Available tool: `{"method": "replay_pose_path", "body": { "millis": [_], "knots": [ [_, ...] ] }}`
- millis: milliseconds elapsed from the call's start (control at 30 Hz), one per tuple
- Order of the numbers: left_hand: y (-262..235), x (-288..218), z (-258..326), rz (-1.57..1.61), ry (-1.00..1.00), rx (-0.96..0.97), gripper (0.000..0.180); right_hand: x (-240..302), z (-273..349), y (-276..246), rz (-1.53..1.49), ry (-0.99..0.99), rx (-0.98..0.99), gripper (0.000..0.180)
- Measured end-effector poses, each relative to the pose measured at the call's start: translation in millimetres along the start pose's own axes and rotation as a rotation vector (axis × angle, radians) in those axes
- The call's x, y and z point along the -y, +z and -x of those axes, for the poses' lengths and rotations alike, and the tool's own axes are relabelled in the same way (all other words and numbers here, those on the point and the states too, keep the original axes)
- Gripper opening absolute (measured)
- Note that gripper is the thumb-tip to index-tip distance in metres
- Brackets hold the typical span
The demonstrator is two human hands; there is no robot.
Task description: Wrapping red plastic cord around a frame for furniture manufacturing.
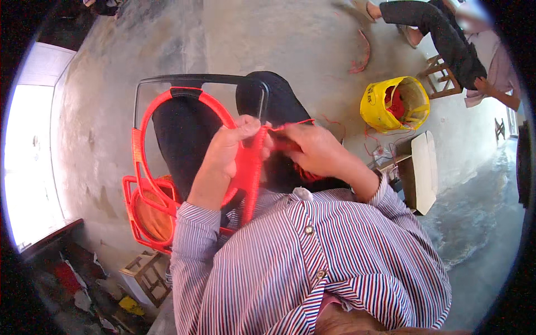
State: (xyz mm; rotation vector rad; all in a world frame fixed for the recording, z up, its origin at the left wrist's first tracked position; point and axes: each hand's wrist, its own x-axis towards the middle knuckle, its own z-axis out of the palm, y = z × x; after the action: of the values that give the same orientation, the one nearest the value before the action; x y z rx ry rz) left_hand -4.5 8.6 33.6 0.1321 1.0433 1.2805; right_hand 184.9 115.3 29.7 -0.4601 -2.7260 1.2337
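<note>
A black metal frame (192, 79) rests across my lap, with a ring (148, 120) mostly wrapped in red-orange cord. My left hand (231, 146) is closed round the frame's right side, at a bar (249, 178) covered in tight red wrapping. From the top of that bar a red cord (291, 124) runs toward my right hand (319, 149). The right hand is closed on the cord, its fingers partly blurred. More red cord hangs beneath it, over my dark trousers.
Left of my legs is a similar red-wrapped frame (129, 209) with a brown round panel. A yellow bucket (375, 106) holding red material and an open cardboard box (423, 173) stand on the right. A seated person (441, 33) is beyond; a wooden stool (146, 273) is lower left.
</note>
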Motion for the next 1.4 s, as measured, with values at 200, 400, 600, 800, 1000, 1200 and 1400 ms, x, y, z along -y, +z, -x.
{"method": "replay_pose_path", "body": {
  "millis": [200, 400, 600, 800, 1000, 1200, 1400],
  "knots": [
    [5.9, 15.2, -5.2, -0.046, 0.031, 0.022, 0.017, -14.7, -50.8, -3.2, -0.479, -0.18, -0.408, 0.066],
    [7.6, 16.2, -6.2, -0.024, 0.01, -0.016, 0.016, -15.0, -70.5, 0.9, -0.806, 0.032, -0.201, 0.028],
    [7.0, 7.0, -3.8, -0.07, 0.036, -0.091, 0.016, -13.4, -29.2, -54.5, -0.03, -0.112, -0.46, 0.028],
    [0.6, 0.9, -8.7, 0.022, 0.029, -0.108, 0.021, -91.5, 60.9, -64.3, -0.564, 0.47, 0.048, 0.032],
    [-4.5, -1.2, -13.1, 0.025, 0.057, -0.196, 0.019, -157.8, 169.0, -40.4, -1.791, 0.231, -0.641, 0.023],
    [-0.6, -5.1, -13.6, 0.075, 0.027, -0.189, 0.024, -203.9, 247.1, 9.2, -1.396, 0.777, -0.649, 0.023],
    [-6.3, -3.5, -13.8, 0.062, 0.031, -0.211, 0.021, -223.2, 197.8, 0.7, -0.723, 1.047, -0.668, 0.024]
  ]
}}
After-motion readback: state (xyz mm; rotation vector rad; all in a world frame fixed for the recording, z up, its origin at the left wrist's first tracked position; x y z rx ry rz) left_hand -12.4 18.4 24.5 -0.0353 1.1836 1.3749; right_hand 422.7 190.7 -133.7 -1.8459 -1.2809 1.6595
